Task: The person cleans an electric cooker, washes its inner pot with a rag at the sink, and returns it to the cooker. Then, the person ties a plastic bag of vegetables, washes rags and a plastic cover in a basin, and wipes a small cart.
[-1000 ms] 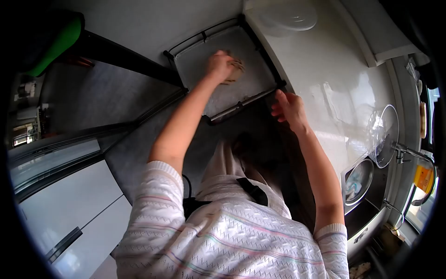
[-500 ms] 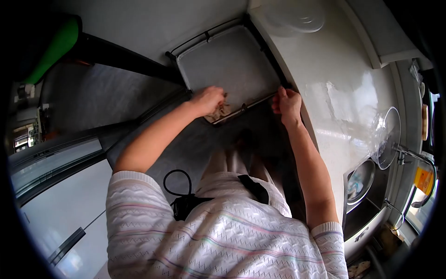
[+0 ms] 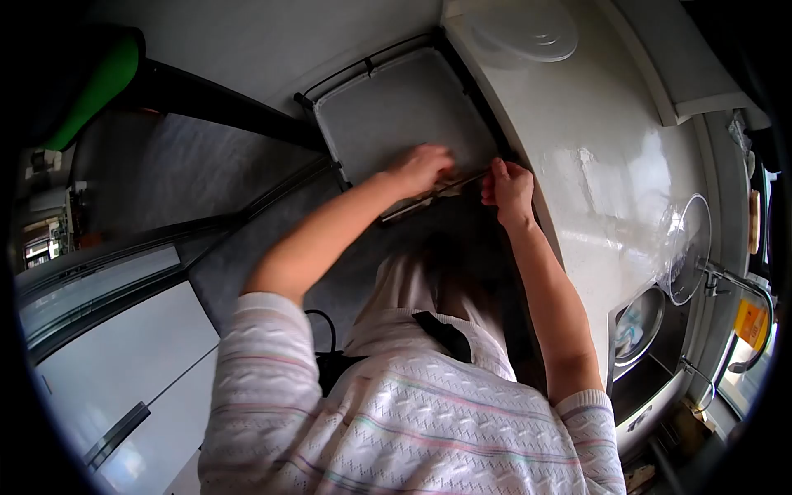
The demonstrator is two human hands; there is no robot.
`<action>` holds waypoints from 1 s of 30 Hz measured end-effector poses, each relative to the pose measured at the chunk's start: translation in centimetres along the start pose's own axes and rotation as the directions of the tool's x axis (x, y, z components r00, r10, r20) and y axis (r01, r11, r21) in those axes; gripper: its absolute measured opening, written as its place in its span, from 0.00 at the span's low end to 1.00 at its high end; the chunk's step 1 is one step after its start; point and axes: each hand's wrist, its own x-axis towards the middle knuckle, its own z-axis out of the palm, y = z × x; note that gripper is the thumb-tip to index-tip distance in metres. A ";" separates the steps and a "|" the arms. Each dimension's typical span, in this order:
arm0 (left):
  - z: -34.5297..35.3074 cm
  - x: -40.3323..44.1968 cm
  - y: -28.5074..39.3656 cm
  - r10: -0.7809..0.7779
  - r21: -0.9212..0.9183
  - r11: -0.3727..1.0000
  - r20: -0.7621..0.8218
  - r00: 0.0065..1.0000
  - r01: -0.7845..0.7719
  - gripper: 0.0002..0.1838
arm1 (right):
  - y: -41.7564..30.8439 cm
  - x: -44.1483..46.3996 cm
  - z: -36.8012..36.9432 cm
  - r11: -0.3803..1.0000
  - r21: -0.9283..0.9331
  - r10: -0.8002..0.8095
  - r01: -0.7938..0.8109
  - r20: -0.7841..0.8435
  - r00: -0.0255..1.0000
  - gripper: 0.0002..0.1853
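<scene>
A square rack (image 3: 396, 111) with a grey top and a dark rim stands ahead of me, beside the counter. My left hand (image 3: 419, 172) is over its near edge, slightly blurred, fingers curled round a brown cloth (image 3: 450, 190). Only a little of the cloth shows beneath the fingers, against the near rail. At the rack's near right corner, my right hand (image 3: 509, 190) is closed on the rail (image 3: 474, 176) by thumb and fingers.
A pale counter (image 3: 594, 190) runs along the right, with a clear plastic lid (image 3: 528, 29) at its far end. Further right are a sink holding a metal bowl (image 3: 642, 327), a round clear lid (image 3: 686, 252) and a faucet (image 3: 755, 297). White cabinet doors (image 3: 124, 371) are at the left.
My left hand has slid to the right along the rack's near edge with the cloth, closer to my right hand. My right hand has stayed at the corner.
</scene>
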 end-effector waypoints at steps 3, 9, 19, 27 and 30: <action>-3.0 -5.3 -0.6 -0.030 0.019 0.999 0.133 0.991 0.028 0.05 | 0.1 0.1 0.0 1.000 0.002 -0.010 0.010 -0.003 1.000 0.15; -1.4 -2.0 0.5 -0.047 0.031 0.999 0.087 0.995 0.044 0.04 | 0.0 0.1 0.1 1.000 -0.013 -0.015 0.015 0.014 1.000 0.15; 1.8 3.5 -0.1 -0.030 0.092 0.994 -0.268 0.963 0.057 0.05 | 0.1 0.3 -0.2 1.000 -0.029 -0.005 0.006 0.022 1.000 0.15; -5.9 0.1 -8.6 -0.565 0.425 0.584 -0.398 0.722 0.692 0.15 | -0.3 0.6 -0.1 0.999 -0.033 -0.028 0.029 0.039 0.999 0.15; -0.5 -0.1 -3.7 -0.461 0.433 0.676 -0.383 0.801 0.596 0.28 | -0.2 0.5 -0.1 0.999 -0.036 -0.029 0.030 0.030 0.999 0.15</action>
